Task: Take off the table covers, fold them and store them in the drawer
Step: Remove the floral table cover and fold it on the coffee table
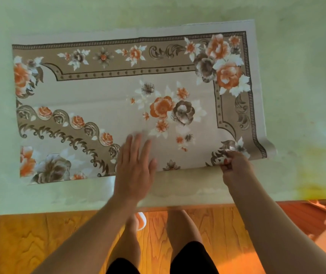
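Cover (pixel 102 99), floral, already folded into a rectangle, lies flat at the table's (pixel 296 76) centre, ready for another fold. Left hand (pixel 134 167), at 6 o'clock on its near edge, fingers straight, presses the layers still. Right hand (pixel 235 167), at 4 o'clock, pinches the near right corner, probably to lift it across.

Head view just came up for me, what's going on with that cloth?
A person is folding a floral cloth that lies partly folded on the table. The left hand rests flat on its near edge, fingers straight. The right hand pinches the near right corner, which curls up slightly. No drawer is in view.
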